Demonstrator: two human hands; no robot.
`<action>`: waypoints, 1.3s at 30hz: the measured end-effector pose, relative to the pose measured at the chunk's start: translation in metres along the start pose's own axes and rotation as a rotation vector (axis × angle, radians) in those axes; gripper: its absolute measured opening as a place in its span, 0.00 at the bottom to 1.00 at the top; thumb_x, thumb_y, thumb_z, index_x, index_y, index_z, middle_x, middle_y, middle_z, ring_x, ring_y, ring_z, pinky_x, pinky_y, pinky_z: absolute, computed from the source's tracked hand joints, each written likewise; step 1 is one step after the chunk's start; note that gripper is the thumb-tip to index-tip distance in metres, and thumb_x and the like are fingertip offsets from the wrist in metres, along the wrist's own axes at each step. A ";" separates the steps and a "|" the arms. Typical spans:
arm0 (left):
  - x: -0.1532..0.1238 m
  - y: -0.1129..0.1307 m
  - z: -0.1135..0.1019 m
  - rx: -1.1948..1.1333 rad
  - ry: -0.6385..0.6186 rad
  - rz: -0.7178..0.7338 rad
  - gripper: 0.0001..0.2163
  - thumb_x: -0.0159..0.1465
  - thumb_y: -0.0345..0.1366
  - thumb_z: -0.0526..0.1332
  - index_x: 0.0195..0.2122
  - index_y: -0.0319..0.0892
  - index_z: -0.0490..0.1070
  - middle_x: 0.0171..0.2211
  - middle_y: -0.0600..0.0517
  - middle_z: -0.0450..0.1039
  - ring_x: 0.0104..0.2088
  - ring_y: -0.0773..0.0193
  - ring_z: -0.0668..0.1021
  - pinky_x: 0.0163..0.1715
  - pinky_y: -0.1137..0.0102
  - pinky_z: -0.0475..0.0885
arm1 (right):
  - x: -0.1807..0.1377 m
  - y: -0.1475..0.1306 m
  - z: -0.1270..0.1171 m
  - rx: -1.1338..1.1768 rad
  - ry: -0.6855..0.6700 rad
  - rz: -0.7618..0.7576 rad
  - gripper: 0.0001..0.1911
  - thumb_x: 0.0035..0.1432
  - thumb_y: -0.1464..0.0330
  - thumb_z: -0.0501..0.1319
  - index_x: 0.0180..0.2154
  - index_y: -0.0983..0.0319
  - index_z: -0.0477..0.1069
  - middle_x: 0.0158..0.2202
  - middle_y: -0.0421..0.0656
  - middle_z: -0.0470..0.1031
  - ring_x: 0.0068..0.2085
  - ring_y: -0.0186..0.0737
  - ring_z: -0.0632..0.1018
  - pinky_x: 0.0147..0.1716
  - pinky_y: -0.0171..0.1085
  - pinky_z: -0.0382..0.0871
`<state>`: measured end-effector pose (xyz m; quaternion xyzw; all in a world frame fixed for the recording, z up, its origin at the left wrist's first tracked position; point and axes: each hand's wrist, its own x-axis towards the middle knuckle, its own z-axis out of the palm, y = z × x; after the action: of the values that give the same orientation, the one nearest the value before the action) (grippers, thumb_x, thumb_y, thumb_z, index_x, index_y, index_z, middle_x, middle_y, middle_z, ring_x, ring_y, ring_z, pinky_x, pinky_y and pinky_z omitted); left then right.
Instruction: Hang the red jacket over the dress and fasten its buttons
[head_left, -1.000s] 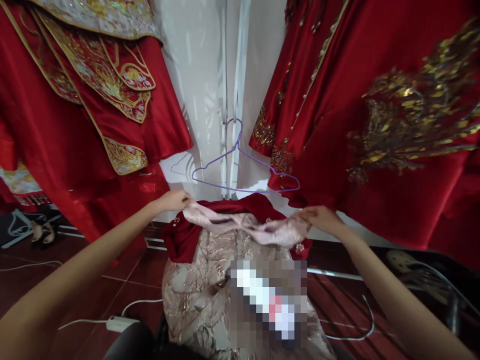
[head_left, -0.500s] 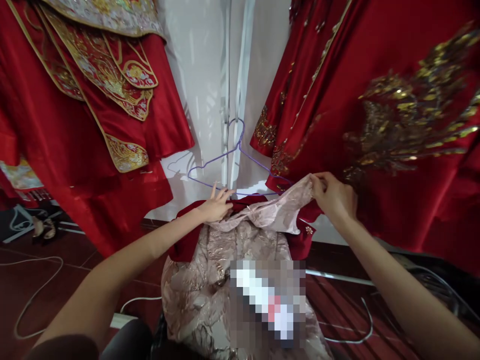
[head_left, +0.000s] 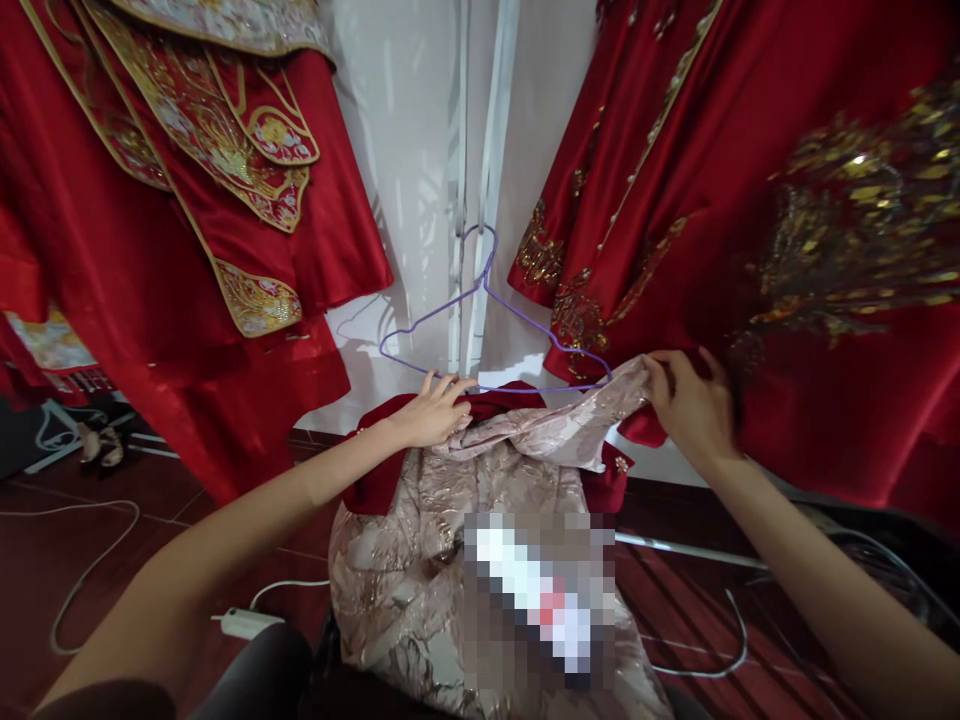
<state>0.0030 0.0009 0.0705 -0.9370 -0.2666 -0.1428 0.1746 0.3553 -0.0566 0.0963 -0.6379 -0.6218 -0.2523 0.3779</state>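
Note:
A pale pink brocade garment point(head_left: 405, 600) with a shiny raised pattern lies in front of me, over my lap. Dark red cloth point(head_left: 373, 485) shows from behind its upper part, with a small flower-shaped ornament at the right. My right hand point(head_left: 691, 408) pinches a corner of the garment's top edge and holds it out to the side. At the other end of that edge, my left hand point(head_left: 435, 412) grips the cloth, fingers reaching over it; its thumb is partly hidden. The fabric stretches between both hands. A blurred patch covers something on the garment.
A purple wire hanger point(head_left: 491, 290) hangs just beyond the garment, against a white upright point(head_left: 487, 130). Embroidered red garments point(head_left: 330, 220) hang at both sides. White cables point(head_left: 94, 560), a white plug box point(head_left: 247, 622) and shoes point(head_left: 101, 445) are on the dark red floor.
My right hand has moved slightly right, drawing the garment's edge straighter. My left hand's fingers have come down closer together. The whole view has shifted a little.

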 end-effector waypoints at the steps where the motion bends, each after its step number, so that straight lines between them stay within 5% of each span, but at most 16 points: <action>1: -0.001 -0.001 -0.001 -0.001 -0.004 0.004 0.12 0.65 0.35 0.48 0.38 0.39 0.70 0.60 0.43 0.52 0.57 0.47 0.58 0.55 0.45 0.51 | 0.001 -0.001 -0.002 0.018 -0.011 0.011 0.20 0.62 0.60 0.43 0.46 0.59 0.68 0.30 0.50 0.74 0.36 0.52 0.74 0.53 0.49 0.54; 10: 0.022 0.025 -0.004 -0.293 0.017 -0.056 0.13 0.66 0.37 0.46 0.37 0.45 0.70 0.58 0.48 0.56 0.56 0.51 0.60 0.54 0.46 0.55 | 0.042 -0.044 -0.002 0.039 0.040 -0.162 0.18 0.62 0.61 0.45 0.38 0.60 0.70 0.37 0.49 0.75 0.42 0.48 0.72 0.52 0.46 0.54; 16: 0.050 0.054 -0.006 -0.514 0.079 -0.222 0.14 0.67 0.40 0.46 0.42 0.47 0.69 0.57 0.49 0.59 0.57 0.55 0.62 0.56 0.50 0.54 | 0.069 -0.066 0.020 0.150 0.039 -0.003 0.19 0.63 0.60 0.43 0.42 0.61 0.67 0.38 0.50 0.74 0.40 0.49 0.73 0.42 0.44 0.61; 20: 0.032 0.016 -0.005 -0.873 0.131 -0.241 0.17 0.67 0.42 0.43 0.48 0.44 0.67 0.47 0.48 0.70 0.50 0.61 0.70 0.53 0.61 0.61 | 0.067 -0.063 0.030 0.202 -0.007 0.028 0.19 0.63 0.58 0.43 0.39 0.61 0.67 0.38 0.49 0.75 0.40 0.48 0.73 0.43 0.44 0.60; 22: 0.011 -0.016 0.005 -1.033 0.212 -0.389 0.20 0.67 0.45 0.43 0.47 0.40 0.67 0.43 0.46 0.73 0.46 0.60 0.73 0.48 0.64 0.66 | 0.065 -0.063 0.032 0.216 -0.001 0.028 0.19 0.63 0.57 0.43 0.38 0.60 0.67 0.38 0.48 0.75 0.40 0.47 0.73 0.44 0.44 0.59; 28: -0.063 -0.095 0.054 -0.904 0.309 -0.883 0.19 0.59 0.49 0.53 0.37 0.36 0.71 0.35 0.47 0.74 0.38 0.60 0.74 0.40 0.68 0.68 | 0.066 -0.065 0.030 0.263 0.022 0.002 0.16 0.60 0.55 0.49 0.36 0.59 0.67 0.34 0.44 0.75 0.37 0.44 0.74 0.42 0.41 0.59; 33: -0.074 -0.121 0.065 -0.839 0.373 -0.860 0.19 0.59 0.48 0.52 0.38 0.38 0.71 0.32 0.50 0.74 0.34 0.63 0.73 0.36 0.70 0.67 | 0.068 -0.061 0.030 0.290 0.028 -0.016 0.16 0.59 0.54 0.50 0.33 0.58 0.67 0.31 0.42 0.75 0.34 0.42 0.74 0.39 0.39 0.60; 39: -0.056 -0.126 0.050 -0.858 0.394 -0.762 0.19 0.58 0.49 0.53 0.37 0.38 0.72 0.32 0.49 0.74 0.32 0.63 0.73 0.35 0.70 0.67 | 0.072 -0.055 0.033 0.328 0.087 -0.050 0.17 0.58 0.53 0.51 0.31 0.58 0.66 0.28 0.41 0.74 0.31 0.42 0.73 0.37 0.39 0.60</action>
<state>-0.1037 0.0965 0.0369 -0.7182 -0.4647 -0.4609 -0.2361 0.3035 0.0094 0.1429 -0.5406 -0.6533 -0.1841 0.4970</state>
